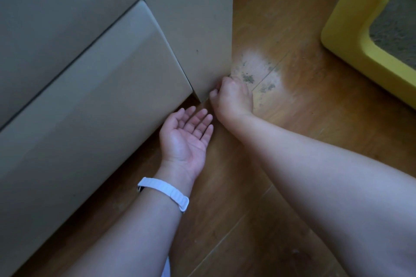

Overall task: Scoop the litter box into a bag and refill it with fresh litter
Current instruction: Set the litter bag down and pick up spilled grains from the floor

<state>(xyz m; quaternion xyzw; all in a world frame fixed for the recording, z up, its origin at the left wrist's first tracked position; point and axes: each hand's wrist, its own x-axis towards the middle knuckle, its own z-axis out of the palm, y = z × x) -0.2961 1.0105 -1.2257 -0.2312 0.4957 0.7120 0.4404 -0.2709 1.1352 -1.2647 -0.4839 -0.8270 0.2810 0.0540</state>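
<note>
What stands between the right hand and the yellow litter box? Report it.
Nothing visible blocks it. Between the right hand and the litter box lies only wood floor with scattered litter bits beside the hand.

Found the litter box (351, 36) on the floor (315, 141) at the far right, with litter (396, 22) inside it. Noted a taller box (191, 18) standing behind at the middle and a lower box (78, 96) close against its left side, reaching nearer. Saw spilled litter (248, 78) on the floor just right of the taller box's near corner, between that box and the litter box. Found the right hand (231, 96) down at that corner, beside the spill, and the left hand (186, 135) just before it, palm up, near the lower box's corner. Noted a wristband (164, 193) on the left wrist.
</note>
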